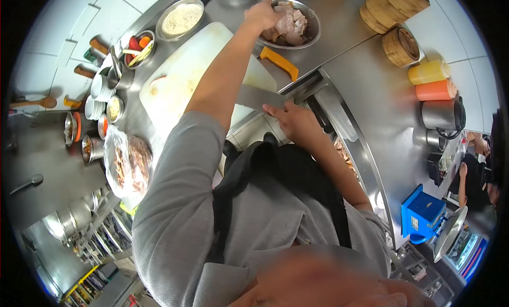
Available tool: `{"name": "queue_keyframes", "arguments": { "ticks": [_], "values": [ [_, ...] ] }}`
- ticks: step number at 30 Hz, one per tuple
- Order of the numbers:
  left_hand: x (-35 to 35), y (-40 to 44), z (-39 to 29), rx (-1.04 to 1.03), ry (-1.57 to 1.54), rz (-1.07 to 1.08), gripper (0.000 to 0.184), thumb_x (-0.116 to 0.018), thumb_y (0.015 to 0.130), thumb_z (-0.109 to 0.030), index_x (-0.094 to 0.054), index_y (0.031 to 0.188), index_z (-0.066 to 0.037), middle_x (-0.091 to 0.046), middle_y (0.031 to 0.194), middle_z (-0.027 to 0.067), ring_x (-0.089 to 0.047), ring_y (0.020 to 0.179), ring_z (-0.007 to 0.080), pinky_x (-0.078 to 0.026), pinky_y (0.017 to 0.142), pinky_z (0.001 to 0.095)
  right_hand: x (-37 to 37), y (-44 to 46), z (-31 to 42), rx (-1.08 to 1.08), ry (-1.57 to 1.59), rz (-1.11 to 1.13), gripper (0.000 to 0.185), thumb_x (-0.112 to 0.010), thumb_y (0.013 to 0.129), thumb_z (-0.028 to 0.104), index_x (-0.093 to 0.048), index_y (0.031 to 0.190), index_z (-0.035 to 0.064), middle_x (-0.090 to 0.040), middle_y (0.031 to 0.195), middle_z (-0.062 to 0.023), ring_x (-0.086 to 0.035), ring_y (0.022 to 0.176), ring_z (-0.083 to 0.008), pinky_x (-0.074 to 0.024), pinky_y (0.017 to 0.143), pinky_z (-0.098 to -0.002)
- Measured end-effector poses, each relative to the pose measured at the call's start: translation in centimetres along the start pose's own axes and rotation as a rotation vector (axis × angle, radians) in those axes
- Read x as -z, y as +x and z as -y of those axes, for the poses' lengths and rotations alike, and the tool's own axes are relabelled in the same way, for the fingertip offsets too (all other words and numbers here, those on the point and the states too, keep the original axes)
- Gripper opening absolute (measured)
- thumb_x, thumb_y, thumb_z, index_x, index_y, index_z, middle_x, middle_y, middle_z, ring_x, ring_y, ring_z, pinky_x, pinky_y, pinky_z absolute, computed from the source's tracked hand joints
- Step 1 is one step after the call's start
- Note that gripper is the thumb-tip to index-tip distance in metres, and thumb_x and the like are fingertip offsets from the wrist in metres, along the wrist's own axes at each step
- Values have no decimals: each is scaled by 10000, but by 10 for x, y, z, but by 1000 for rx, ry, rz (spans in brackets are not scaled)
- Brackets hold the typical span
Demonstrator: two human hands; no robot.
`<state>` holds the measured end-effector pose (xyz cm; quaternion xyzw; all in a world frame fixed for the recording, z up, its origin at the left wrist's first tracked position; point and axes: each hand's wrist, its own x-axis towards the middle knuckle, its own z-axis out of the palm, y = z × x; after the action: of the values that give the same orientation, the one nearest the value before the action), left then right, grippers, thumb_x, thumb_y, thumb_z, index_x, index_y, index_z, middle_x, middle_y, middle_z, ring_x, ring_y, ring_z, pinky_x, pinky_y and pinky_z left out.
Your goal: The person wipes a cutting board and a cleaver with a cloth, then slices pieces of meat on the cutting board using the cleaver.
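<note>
My left hand reaches across the white cutting board to a metal bowl. Its fingers are curled at the pale raw meat in that bowl, on the left side of the pile. My right hand is closed around the handle end of a cleaver. The wide blade points left, over the near edge of the board; my left forearm passes above its far end. An orange-handled tool lies between board and bowl, its other end hidden.
A bowl of pale grains and a bowl of cut vegetables stand behind the board. Small white dishes and a plastic bag of food are at left. Bamboo steamers, squeeze bottles and a blue device stand at right.
</note>
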<state>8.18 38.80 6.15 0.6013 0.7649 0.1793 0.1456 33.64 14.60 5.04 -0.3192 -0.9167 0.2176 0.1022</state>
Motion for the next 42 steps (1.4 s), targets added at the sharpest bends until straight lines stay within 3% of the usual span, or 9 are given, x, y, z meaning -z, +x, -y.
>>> {"name": "queue_keyframes", "arguments": {
  "ticks": [7, 10, 15, 19, 23, 25, 31, 35, 42],
  "values": [
    [-26, 31, 13, -33, -312, -112, 689, -748, 755, -488, -668, 1304, -79, -719, 1249, 165, -677, 1172, 319, -531, 958, 384, -4, -4, -5, 15, 23, -49, 596, -625, 861, 63, -638, 1394, 330, -536, 811, -98, -611, 709, -303, -532, 636, -439],
    [-12, 18, 5, -56, -410, 77, 534, -761, 762, -461, -740, 1098, -47, -760, 1046, 160, -716, 975, 307, -541, 854, 373, -1, -5, -3, 13, 18, -36, 602, -624, 862, 71, -629, 1403, 334, -545, 819, -97, -622, 720, -305, -538, 643, -436],
    [14, -8, 21, -154, -648, -114, 377, -753, 842, -380, -691, 869, -9, -672, 752, 52, -613, 708, 159, -497, 694, 355, 4, 0, -2, -13, -22, 51, 594, -612, 866, 90, -622, 1410, 328, -580, 861, -96, -654, 766, -314, -556, 675, -435],
    [99, -100, 31, -226, -908, -185, 171, -699, 921, -105, -697, 1071, -23, -743, 944, 93, -693, 859, 211, -559, 765, 342, 14, 4, -4, 29, -34, 109, 586, -594, 897, 118, -557, 1458, 284, -631, 967, -144, -680, 793, -366, -571, 732, -478],
    [117, -204, 94, -109, -1095, -322, 155, -712, 928, -147, -673, 1047, -56, -710, 953, 72, -668, 832, 183, -540, 759, 322, 17, 6, -12, 43, -72, 89, 580, -601, 893, 145, -534, 1461, 242, -663, 1044, -154, -690, 846, -396, -571, 766, -506],
    [114, -264, 122, 160, -1011, -380, 492, -794, 854, -264, -640, 1211, 37, -708, 908, 64, -646, 800, 143, -515, 724, 287, 27, 9, -11, 36, -77, 148, 576, -590, 891, 140, -525, 1459, 206, -668, 1076, -171, -689, 874, -404, -563, 771, -513],
    [52, -360, 197, 519, -759, -414, 467, -758, 894, -262, -621, 1231, 31, -714, 896, 71, -683, 808, 163, -539, 777, 296, 53, 27, -2, -92, -81, 219, 540, -558, 903, 138, -524, 1441, 159, -706, 931, -237, -684, 889, -442, -537, 804, -540],
    [40, -381, 197, 367, 83, -639, 480, -741, 850, -363, -689, 1237, -82, -718, 1121, 116, -695, 1023, 310, -529, 946, 434, 46, 48, 5, -85, -245, 239, 553, -515, 949, 152, -467, 1500, 175, -720, 976, -247, -686, 890, -477, -519, 857, -559],
    [55, -390, 178, 262, 25, -630, 198, -760, 866, -205, -713, 1014, -83, -703, 947, 111, -684, 861, 280, -552, 785, 393, 24, 79, 93, 194, 104, 197, 638, -523, 964, 143, -389, 1566, 310, -707, 900, -237, -687, 786, -439, -537, 786, -545]
  ]
}}
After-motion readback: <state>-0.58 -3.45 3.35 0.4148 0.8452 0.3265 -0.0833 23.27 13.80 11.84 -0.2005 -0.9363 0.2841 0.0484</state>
